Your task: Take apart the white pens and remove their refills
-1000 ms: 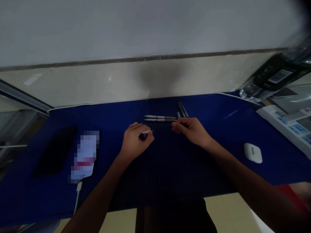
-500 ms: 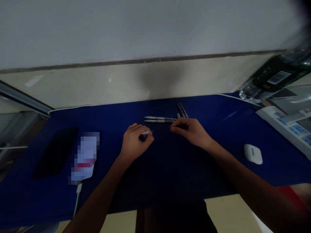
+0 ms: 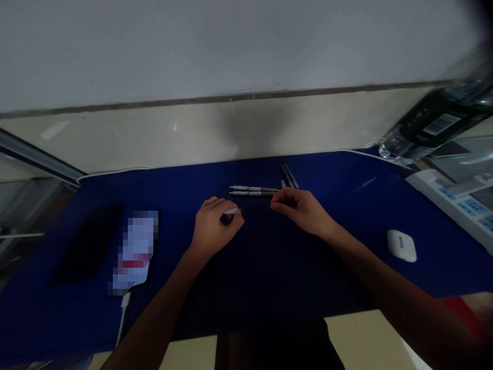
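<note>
pens [image 3: 252, 191] ahead | earbud case [image 3: 401, 245] right | both on desk mat [image 3: 354, 205] (wall [image 3: 246, 51] behind)

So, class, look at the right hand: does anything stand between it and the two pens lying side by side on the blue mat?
Nothing visible does: the right hand sits right by the ends of the two pens on the blue mat.

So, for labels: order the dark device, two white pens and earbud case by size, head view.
Dark device, largest; two white pens, alike; white earbud case, smallest, though camera nearness leaves that unsure.
</note>
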`<state>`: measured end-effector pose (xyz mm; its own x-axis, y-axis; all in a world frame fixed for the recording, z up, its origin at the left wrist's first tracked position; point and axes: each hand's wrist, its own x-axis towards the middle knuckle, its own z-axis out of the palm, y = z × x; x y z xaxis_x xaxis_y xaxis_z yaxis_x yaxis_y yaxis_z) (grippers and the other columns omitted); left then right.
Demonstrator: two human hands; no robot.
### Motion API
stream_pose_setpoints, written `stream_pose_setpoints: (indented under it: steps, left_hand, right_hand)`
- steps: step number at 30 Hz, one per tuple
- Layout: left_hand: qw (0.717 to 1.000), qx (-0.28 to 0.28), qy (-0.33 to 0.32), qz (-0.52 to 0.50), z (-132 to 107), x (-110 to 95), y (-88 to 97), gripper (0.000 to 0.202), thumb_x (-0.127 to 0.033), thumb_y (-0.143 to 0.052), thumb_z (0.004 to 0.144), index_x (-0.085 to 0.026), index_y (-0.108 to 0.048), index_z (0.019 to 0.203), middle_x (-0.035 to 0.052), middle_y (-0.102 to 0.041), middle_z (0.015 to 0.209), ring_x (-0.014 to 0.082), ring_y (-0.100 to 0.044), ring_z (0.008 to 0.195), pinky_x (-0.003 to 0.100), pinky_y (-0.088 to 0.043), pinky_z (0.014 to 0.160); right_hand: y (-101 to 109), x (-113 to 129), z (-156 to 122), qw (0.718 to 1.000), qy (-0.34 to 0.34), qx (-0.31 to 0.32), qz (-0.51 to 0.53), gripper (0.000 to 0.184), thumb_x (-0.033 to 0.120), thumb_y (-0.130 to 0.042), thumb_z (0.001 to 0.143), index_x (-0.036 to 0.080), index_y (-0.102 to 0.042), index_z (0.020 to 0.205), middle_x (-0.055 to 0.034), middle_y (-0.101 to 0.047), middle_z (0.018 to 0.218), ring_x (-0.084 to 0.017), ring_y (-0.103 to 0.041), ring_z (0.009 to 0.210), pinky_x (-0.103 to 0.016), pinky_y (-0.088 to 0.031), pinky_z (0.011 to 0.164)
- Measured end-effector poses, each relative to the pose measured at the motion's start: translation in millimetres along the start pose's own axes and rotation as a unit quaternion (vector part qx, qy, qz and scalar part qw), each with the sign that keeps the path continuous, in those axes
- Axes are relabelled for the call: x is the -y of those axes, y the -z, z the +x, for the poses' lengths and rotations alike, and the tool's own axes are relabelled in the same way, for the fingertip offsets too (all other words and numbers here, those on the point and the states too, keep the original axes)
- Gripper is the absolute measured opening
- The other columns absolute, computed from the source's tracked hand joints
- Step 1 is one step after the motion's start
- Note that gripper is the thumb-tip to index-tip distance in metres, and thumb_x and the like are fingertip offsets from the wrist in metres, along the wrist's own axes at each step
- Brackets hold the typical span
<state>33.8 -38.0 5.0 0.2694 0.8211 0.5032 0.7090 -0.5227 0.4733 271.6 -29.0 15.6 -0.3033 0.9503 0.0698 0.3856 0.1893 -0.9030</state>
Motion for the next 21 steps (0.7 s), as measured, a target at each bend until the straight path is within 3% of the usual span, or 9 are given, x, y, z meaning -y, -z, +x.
stream_pose_setpoints:
  steps: [8, 15, 21]
  left_hand:
    - [1.000, -0.001, -0.008, 0.007, -0.6, 1.2, -0.7, 0.016, -0.019, -0.054, 0.083, -0.020, -0.060, 0.068, -0.0011, -0.063, 0.065, 0.0140, -0.054, 0.059, 0.033, -0.044, 0.068]
    - [1.000, 0.002, -0.006, 0.008, 0.1, 0.3, 0.0, 0.016, -0.019, -0.054, 0.082, -0.020, -0.060, 0.067, -0.0015, -0.060, 0.062, 0.0144, -0.053, 0.059, 0.032, -0.043, 0.067]
    - [1.000, -0.003, -0.003, 0.009, -0.5, 1.3, -0.4, 0.017, -0.019, -0.054, 0.082, -0.020, -0.060, 0.067, -0.0014, -0.060, 0.062, 0.0145, -0.053, 0.059, 0.032, -0.042, 0.067]
  right_hand:
    - [1.4, 1.9, -0.2, 1.000, -0.019, 0.017, -0.012, 0.035, 0.045, -0.053, 0.092, 0.017, -0.067, 0.075, -0.0015, -0.062, 0.066, -0.013, -0.057, 0.061, -0.026, -0.040, 0.057]
    - [1.1, -2.7, 1.6, 1.000, 0.000, -0.004, -0.008, 0.017, 0.037, -0.066, 0.084, 0.021, -0.068, 0.087, -0.0021, -0.068, 0.082, -0.015, -0.061, 0.071, -0.028, -0.045, 0.064]
    - [1.9, -1.8, 0.8, 0.999, -0.028, 0.020, -0.005, 0.029, 0.045, -0.059, 0.088, 0.019, -0.071, 0.082, -0.0028, -0.068, 0.074, -0.016, -0.061, 0.065, -0.027, -0.045, 0.060]
